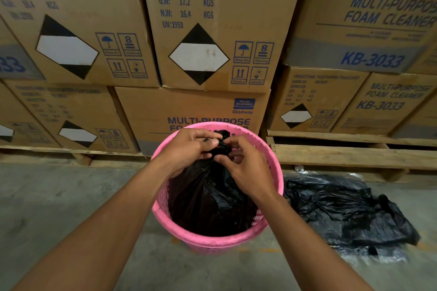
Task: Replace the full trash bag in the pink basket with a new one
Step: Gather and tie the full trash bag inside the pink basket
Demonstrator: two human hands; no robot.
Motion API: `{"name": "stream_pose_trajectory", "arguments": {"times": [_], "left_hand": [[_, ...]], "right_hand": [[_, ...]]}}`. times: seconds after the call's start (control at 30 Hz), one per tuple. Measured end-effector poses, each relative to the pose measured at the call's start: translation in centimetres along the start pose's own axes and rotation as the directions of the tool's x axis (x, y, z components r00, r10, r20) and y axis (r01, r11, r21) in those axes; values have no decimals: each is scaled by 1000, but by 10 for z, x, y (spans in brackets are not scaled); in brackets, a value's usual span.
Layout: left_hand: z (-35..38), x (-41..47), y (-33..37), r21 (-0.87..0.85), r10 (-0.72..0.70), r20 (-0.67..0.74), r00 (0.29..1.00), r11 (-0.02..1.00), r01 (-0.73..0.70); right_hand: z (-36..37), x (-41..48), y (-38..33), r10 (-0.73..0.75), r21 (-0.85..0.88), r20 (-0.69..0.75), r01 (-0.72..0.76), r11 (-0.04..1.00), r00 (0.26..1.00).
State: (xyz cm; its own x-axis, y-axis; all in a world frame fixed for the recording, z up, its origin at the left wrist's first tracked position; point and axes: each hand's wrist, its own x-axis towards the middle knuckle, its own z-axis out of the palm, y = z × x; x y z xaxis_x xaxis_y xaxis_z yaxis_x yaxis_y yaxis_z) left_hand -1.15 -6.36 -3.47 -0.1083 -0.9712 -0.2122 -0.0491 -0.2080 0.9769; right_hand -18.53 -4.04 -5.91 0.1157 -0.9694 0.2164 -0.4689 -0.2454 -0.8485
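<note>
A round pink basket (208,241) with a perforated wall stands on the concrete floor in front of me. Inside it sits a full black trash bag (208,198), its top gathered into a bunched neck above the rim. My left hand (189,149) grips that neck from the left, thumb and fingers pinched on the plastic. My right hand (246,168) pinches the same neck from the right. Both hands meet over the far half of the basket. The bag's lower part is hidden by the basket wall.
A crumpled heap of black plastic bags (347,212) lies on the floor just right of the basket. Stacked cardboard boxes (201,30) on wooden pallets (350,153) form a wall right behind it. Bare concrete floor (59,196) extends left and toward me.
</note>
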Motion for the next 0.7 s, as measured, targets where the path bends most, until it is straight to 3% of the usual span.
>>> {"name": "stream_pose_trajectory", "arguments": {"times": [0.2,0.37,0.53,0.7], "left_hand": [[-8,0,-2,-74,-20,-25,999,997,18],[-25,6,-17,158,71,-185,980,987,-41],[-30,3,-40,518,164,-246,955,855,-13],[-25,-6,-33,527,227,-260,939,848,-59]], "right_hand": [[-15,11,-4,-71,-190,-17,67,980,997],[-26,10,7,18,-387,86,16,922,996],[-35,3,14,115,-505,224,14,863,968],[-33,6,13,179,-436,252,-54,898,951]]}}
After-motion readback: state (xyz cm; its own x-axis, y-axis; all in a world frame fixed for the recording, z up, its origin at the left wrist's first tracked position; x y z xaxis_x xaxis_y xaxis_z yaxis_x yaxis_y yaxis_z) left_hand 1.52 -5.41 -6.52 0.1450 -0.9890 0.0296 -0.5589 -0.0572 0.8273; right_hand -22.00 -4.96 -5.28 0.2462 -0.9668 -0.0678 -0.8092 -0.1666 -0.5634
